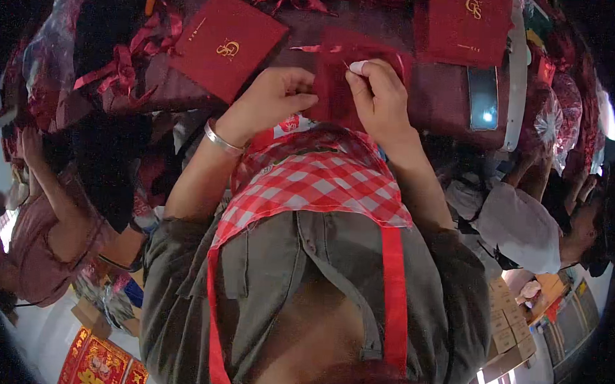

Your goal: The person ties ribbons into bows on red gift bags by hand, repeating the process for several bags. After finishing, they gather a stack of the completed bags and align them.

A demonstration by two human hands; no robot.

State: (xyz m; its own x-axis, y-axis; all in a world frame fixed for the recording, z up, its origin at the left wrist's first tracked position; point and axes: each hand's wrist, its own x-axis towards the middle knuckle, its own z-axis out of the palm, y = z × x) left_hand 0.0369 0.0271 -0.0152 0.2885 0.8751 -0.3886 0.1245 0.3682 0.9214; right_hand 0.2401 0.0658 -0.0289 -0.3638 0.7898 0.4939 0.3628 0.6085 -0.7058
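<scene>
Over the dark red cloth piece (332, 90), my left hand (277, 98) has its fingers curled, the thumb apart from them and nothing visible between; a silver bangle is on its wrist. To its right, my right hand (380, 92) pinches a thin needle-like item, mostly hidden by the fingertips. A white cover (358, 67) wraps one of that hand's fingertips. A sheer red bag or fabric lies under and behind my right hand. A thin red ribbon (317, 49) crosses above the cloth.
Two red folders with gold print, one at left (228, 48) and one at right (469, 27), lie on the table. A phone (483, 97) rests near the right edge. Red ribbons (124, 74) are heaped at left. Other people sit at both sides.
</scene>
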